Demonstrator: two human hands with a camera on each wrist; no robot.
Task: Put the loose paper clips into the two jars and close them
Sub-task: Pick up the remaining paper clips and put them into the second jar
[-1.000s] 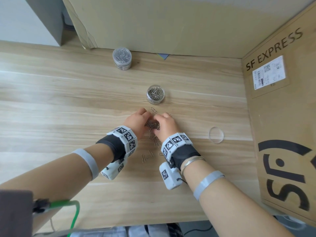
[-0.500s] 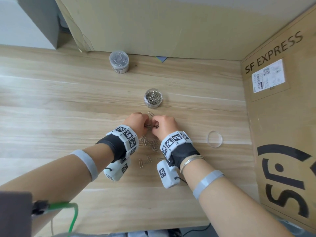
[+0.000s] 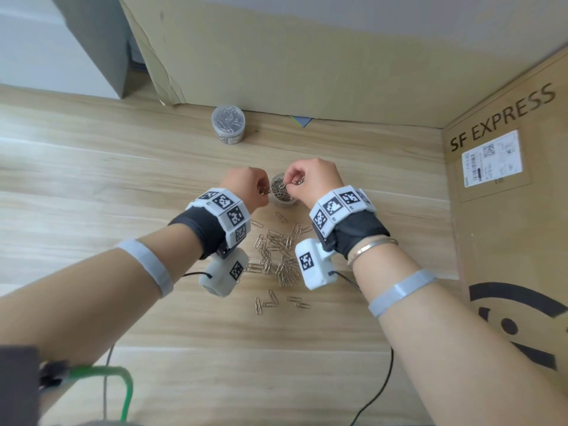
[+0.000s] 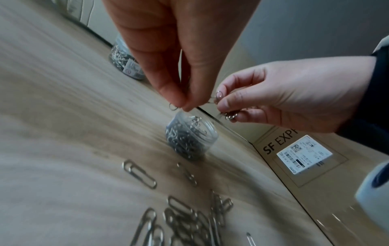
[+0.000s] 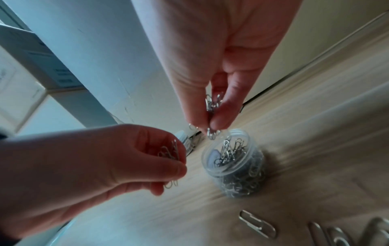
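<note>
- The head view showed the whole light wooden tabletop [image 3: 92,186], with both hands raised over a small clear plastic jar without a lid [image 3: 281,195], partly filled with silver paper clips.
- The left hand [image 3: 246,186] had its fingers curled and pinched a small bunch of silver wire paper clips [image 3: 264,189] just left of the jar's mouth.
- The right hand [image 3: 313,179] pinched a second bunch of clips [image 3: 296,181] just above the jar's right rim.
- Only the head view showed the pile of loose silver paper clips [image 3: 278,256] lying on the tabletop between the wrists, nearer the person than the open jar.
- It also showed a second clear jar with its lid on [image 3: 228,123], full of clips, standing well behind the open jar near the cardboard wall [image 3: 276,56].
- A brown cardboard box printed "SF EXPRESS" [image 3: 507,210] stood along the right edge.
- The left wrist view showed, from the side, that the left thumb and forefinger tips [image 4: 174,93] met on a clip directly above the jar, apart from its rim.
- The right wrist view alone looked into the jar's open mouth [image 5: 228,154]; the right hand's clips [image 5: 212,106] hung just over its far rim, without touching it.
- Motion blur hid how many clips each hand held.
</note>
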